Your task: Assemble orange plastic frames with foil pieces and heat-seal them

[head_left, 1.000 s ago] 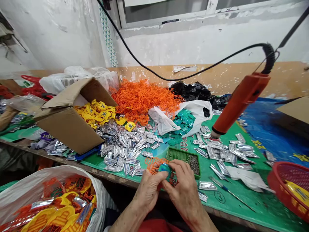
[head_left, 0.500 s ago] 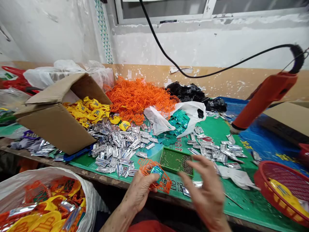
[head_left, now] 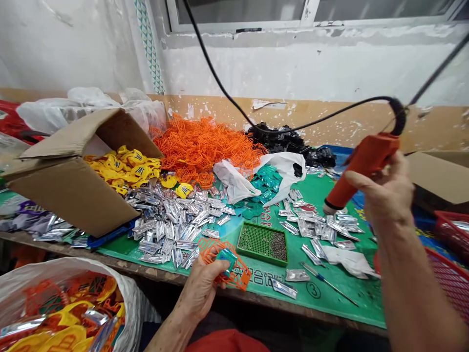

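My left hand (head_left: 205, 278) is closed round an orange plastic lattice frame (head_left: 242, 277), its thumb pressing a small teal plastic piece (head_left: 227, 258) against it. Both are held over the table's front edge. At the right, my right hand (head_left: 390, 190) grips an orange electric screwdriver (head_left: 361, 166) that hangs from a black cord. Its tip points down to the left, above a scatter of silver pieces (head_left: 308, 225). Between the hands lies a green tray (head_left: 256, 249) with small dark screws (head_left: 279, 244) at its right end.
A tilted cardboard box (head_left: 73, 190) spills yellow parts. Behind are an orange frame pile (head_left: 208, 146) and a white bag (head_left: 234, 181) with teal pieces. A thin screwdriver (head_left: 330, 284) lies at front right. A white sack (head_left: 128, 293) stands lower left, a red basket (head_left: 447, 274) right.
My right hand has moved up and right from beside the tray and taken hold of the electric screwdriver, which has come left. My left hand keeps the frame and teal piece.
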Demonstrator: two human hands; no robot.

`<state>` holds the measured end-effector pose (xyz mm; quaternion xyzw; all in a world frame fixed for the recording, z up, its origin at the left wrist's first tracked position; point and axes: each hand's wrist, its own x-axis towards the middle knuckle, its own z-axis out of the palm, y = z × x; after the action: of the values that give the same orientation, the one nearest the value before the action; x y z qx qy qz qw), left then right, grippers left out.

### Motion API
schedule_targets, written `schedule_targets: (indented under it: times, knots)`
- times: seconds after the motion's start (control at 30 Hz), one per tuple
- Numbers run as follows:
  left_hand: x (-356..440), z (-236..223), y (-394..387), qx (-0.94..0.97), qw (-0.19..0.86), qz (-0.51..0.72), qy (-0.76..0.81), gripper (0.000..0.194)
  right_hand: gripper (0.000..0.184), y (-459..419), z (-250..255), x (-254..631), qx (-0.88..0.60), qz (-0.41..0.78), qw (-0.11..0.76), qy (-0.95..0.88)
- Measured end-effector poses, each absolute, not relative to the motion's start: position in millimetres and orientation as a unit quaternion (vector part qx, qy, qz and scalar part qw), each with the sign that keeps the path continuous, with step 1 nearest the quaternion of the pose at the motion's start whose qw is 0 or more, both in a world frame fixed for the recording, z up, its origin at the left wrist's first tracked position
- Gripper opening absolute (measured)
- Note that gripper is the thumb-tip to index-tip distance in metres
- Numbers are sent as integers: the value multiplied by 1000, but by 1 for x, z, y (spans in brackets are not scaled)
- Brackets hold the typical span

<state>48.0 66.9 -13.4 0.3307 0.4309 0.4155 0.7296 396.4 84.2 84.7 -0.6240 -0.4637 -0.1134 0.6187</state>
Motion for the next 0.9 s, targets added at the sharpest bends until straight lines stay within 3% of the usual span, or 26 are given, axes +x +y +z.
schedule_targets:
  times: [0.1, 0.2, 0.53, 0.67, 0.9]
  knots:
    - [44, -14, 66, 311, 735, 404, 446, 38, 41, 100, 94, 378, -592, 53, 669, -446]
    - [43, -13, 66, 316, 741, 386, 449, 39, 31, 108, 101, 357, -575, 123, 688, -425]
    - [48, -15, 65, 335, 764, 361, 417, 32, 44, 119, 77, 269, -503, 295, 708, -398]
    - [49, -17, 64, 321, 775, 347, 419, 38, 44, 124, 59, 259, -513, 298, 706, -386]
    - [56, -19, 62, 318, 791, 325, 410, 31, 34, 133, 43, 251, -526, 256, 723, -368]
